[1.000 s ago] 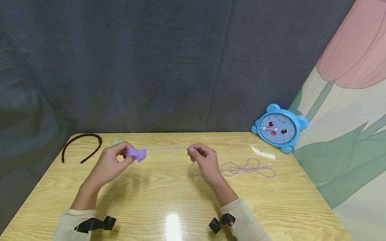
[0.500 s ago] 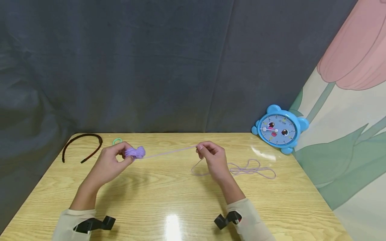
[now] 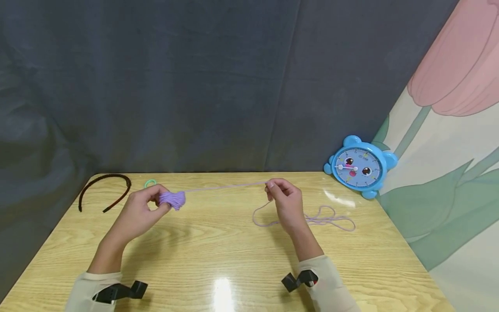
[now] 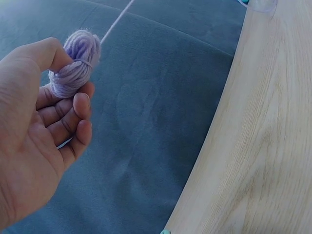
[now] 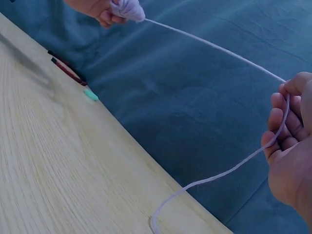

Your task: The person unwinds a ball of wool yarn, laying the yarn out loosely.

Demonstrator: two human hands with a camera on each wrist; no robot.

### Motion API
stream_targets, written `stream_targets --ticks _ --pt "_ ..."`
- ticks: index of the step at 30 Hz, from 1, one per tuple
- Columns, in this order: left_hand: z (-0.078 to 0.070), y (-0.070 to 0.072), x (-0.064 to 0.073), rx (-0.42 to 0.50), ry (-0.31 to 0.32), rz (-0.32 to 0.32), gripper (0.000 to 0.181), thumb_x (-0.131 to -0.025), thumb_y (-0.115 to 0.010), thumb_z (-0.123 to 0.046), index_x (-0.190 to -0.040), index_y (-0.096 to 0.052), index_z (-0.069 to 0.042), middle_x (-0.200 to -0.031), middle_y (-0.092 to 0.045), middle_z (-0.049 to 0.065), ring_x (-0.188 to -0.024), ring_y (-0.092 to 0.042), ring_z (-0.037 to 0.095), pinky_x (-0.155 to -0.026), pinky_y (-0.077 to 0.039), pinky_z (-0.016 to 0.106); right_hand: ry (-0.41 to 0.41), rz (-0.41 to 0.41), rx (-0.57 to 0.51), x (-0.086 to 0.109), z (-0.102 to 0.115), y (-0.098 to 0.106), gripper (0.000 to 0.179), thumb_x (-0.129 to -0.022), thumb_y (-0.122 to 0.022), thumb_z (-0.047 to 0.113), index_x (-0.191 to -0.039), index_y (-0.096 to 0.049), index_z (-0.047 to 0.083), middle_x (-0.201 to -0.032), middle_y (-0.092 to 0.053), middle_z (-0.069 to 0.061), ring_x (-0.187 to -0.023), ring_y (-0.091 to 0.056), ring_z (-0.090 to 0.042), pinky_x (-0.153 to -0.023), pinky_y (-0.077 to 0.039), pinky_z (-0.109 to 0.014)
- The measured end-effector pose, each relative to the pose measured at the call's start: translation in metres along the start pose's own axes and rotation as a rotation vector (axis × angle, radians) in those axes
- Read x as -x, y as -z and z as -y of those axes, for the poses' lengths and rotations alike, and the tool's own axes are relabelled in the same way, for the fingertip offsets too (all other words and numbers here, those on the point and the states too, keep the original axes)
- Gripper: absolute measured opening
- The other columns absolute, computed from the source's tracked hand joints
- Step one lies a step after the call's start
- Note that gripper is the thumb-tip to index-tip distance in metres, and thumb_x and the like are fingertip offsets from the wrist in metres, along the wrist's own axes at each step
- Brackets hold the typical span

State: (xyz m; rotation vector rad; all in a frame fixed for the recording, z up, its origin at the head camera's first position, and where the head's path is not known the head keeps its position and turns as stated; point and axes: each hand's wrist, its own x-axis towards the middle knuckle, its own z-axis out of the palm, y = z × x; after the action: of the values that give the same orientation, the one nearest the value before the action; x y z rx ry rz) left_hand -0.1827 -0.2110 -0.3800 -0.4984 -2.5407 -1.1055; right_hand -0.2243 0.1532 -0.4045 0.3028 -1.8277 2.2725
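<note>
Between thumb and fingers my left hand (image 3: 142, 213) pinches a small bundle of lilac yarn (image 3: 173, 199), held above the table. In the left wrist view the wound strands of the yarn bundle (image 4: 78, 63) show, with one strand crossing its middle. A single yarn strand (image 3: 226, 186) runs taut from the bundle to my right hand (image 3: 289, 206), which pinches it between thumb and forefinger. Past that pinch, the strand crosses the fingers in the right wrist view and hangs down in a slack curve (image 5: 214, 176). Loose yarn loops (image 3: 331, 219) lie on the table, partly behind the right hand.
A dark headband (image 3: 105, 177) lies at the table's back left, with a green ring (image 3: 150, 183) near the left hand. A blue bear-shaped clock (image 3: 360, 167) leans at the back right. A dark curtain (image 3: 195, 86) hangs behind the wooden table (image 3: 195, 268).
My right hand has moved to the right and slightly up, lengthening the strand between the hands. The left hand has stayed nearly in place while the bundle has turned in its fingers.
</note>
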Motion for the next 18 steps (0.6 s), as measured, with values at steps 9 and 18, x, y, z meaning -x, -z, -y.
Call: stream_targets --ticks 9,18 --pt "0.0012 0.0036 0.0008 -0.011 -0.012 -0.020 0.010 -0.092 -0.072 -0.005 -0.096 -0.069 -0.014 -0.083 -0.063 -0.004 -0.077 -0.054 0.006 -0.070 -0.046 0.025 0.000 -0.060 -0.087 -0.0035 -0.0001 0.0051 0.021 -0.101 -0.060 0.000 -0.086 -0.071 0.011 -0.082 -0.068 0.002 -0.074 -0.058 -0.010 -0.069 -0.051 -0.019" --pt "0.0020 0.0047 0.0004 -0.023 0.014 -0.027 0.009 -0.093 -0.072 -0.007 -0.098 -0.069 -0.014 -0.082 -0.065 -0.003 -0.076 -0.055 0.006 -0.068 -0.047 0.026 0.019 -0.099 -0.147 -0.0052 0.0061 0.0079 0.025 -0.101 -0.060 -0.001 -0.084 -0.072 0.012 -0.081 -0.067 0.000 -0.073 -0.057 -0.011 -0.067 -0.050 -0.020"
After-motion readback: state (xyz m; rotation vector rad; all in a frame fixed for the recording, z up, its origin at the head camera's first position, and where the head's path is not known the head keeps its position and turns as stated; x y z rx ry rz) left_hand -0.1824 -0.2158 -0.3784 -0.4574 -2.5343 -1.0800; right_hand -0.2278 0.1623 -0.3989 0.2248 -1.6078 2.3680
